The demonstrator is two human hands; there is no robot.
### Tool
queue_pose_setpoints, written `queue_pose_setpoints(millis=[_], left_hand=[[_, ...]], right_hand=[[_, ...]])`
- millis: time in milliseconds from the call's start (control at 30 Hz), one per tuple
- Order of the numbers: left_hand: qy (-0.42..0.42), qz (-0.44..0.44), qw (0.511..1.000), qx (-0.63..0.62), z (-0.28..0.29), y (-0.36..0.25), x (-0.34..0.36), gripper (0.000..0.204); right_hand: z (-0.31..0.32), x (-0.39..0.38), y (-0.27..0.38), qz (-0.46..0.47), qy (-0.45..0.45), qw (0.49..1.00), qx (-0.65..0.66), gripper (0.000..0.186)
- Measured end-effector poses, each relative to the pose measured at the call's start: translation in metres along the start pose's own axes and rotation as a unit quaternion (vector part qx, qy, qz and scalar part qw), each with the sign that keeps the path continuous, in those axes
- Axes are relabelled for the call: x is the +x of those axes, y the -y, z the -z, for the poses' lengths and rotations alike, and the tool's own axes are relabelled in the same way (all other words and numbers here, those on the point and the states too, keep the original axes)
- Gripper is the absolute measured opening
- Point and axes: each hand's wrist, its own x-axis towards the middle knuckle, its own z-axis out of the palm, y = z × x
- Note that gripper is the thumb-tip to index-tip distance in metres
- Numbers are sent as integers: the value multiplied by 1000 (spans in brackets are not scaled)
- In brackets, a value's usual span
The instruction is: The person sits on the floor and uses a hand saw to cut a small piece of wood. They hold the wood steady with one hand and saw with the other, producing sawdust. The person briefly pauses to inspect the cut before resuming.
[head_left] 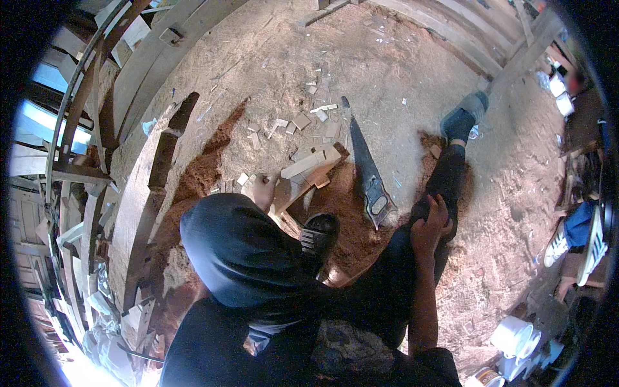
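My left hand (260, 192) is closed against the near left side of a notched piece of wood (308, 169), its fingers partly hidden. That piece lies on the ground, tilted toward the upper right, with my shoe (320, 233) beside its near end. My right hand (431, 226) rests on my outstretched leg in dark trousers, fingers loosely bent and apart, with nothing visible in it. Between the wood and that leg lies a handsaw (366, 164), its handle nearest me. Small wood offcuts (300, 121) are scattered beyond the notched piece.
A long shaped timber (143, 213) stretches along the left, with stacked wooden frames (84, 171) behind it. Reddish sawdust (209, 155) covers patches of ground. At right are white buckets (512, 337) and another person's shoes (592, 253). Beams (445, 35) border the far side.
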Motion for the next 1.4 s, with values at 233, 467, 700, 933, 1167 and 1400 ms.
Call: queue_pose_setpoints(millis=[233, 467, 700, 933, 1167, 1400], left_hand=[[-95, -188, 953, 218, 1, 27, 14, 50], [-109, -263, 912, 296, -17, 5, -16, 47], [-95, -183, 968, 146, -22, 18, -13, 45], [-119, -196, 967, 116, -33, 20, -27, 41], [-150, -225, 928, 256, -40, 31, -25, 42], [-139, -241, 921, 271, -24, 25, -32, 41]], right_hand=[[-6, 6, 1, -23, -5, 997, 68, 53], [-6, 9, -21, -2, 30, 998, 61, 17], [-7, 7, -20, -10, 15, 993, 118, 17], [12, 8, -28, -41, -62, 966, 246, 14], [4, 10, -19, 75, -169, 967, 178, 14], [5, 9, -8, 10, -91, 965, 246, 16]])
